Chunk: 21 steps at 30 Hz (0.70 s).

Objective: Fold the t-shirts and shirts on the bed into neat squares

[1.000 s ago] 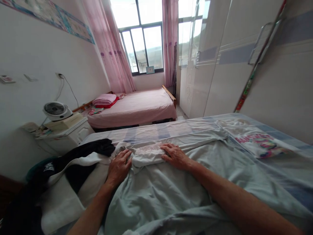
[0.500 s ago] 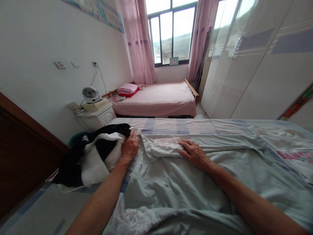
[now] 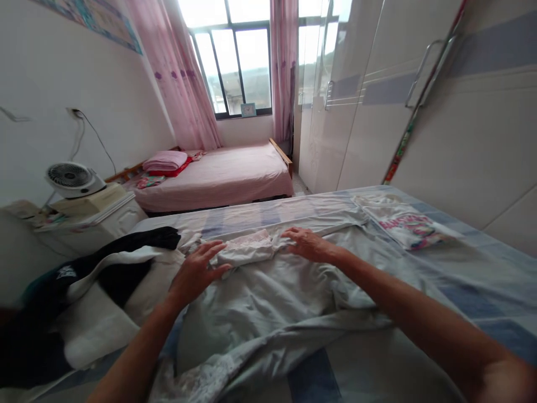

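Pale folded cloth (image 3: 245, 253) half under left hand (image 3: 195, 271), right hand (image 3: 308, 244), black garment (image 3: 104, 263) cropped

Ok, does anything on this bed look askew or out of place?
Nothing damaged or spilled. The pale garment under the left hand and right hand lies rumpled, and the black-and-white clothes sit in a loose heap at the bed's left edge.

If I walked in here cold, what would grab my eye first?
Two bare hands pressing on a pale green garment spread over the near bed: the left hand and right hand flank its folded, lace-edged part. To the left lies a black and white garment. Beyond stands a pink bed under a bright window with pink curtains.
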Each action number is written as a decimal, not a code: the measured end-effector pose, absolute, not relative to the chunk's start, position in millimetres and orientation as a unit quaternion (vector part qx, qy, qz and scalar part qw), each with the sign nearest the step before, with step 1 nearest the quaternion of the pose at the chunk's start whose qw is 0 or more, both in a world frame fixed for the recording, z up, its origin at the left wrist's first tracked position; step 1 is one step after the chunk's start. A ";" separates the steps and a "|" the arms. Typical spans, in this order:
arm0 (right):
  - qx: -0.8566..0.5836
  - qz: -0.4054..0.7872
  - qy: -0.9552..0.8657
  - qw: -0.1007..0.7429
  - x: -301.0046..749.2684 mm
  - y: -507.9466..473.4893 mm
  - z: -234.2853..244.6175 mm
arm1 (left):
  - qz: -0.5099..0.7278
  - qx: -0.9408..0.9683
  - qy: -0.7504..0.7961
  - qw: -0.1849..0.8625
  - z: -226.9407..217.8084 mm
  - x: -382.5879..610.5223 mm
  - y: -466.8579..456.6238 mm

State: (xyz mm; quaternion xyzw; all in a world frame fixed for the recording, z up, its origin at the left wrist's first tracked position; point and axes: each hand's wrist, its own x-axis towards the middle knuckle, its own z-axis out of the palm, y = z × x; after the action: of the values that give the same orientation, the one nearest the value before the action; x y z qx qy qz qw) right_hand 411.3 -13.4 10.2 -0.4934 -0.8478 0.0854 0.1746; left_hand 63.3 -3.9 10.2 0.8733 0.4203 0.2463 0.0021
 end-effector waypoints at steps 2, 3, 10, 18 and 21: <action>-0.528 0.029 -0.839 0.128 441.6 -25.0 16.8 | 0.179 0.902 0.393 0.010 15.5 72.3 -15.5; -0.553 -0.007 -0.826 0.108 457.3 -30.0 18.1 | 0.154 0.906 0.394 0.010 15.8 76.1 -18.9; -0.653 -0.154 -0.740 0.048 524.8 -34.5 3.7 | 0.117 0.848 0.516 -0.024 10.8 92.0 -10.0; -0.640 -0.217 -0.726 0.127 532.3 -31.0 16.5 | 0.224 0.823 0.516 -0.082 41.5 89.5 -14.9; -0.608 -0.181 -0.767 0.096 539.0 -43.3 10.2 | 0.143 0.862 0.484 -0.043 36.6 83.7 -26.1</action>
State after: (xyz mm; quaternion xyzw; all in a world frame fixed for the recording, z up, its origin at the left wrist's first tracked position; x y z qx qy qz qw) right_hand 539.0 -43.3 10.2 -0.6085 -0.7666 -0.1811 0.0963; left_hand 83.7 -26.1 36.6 0.8624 0.4837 0.1429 -0.0430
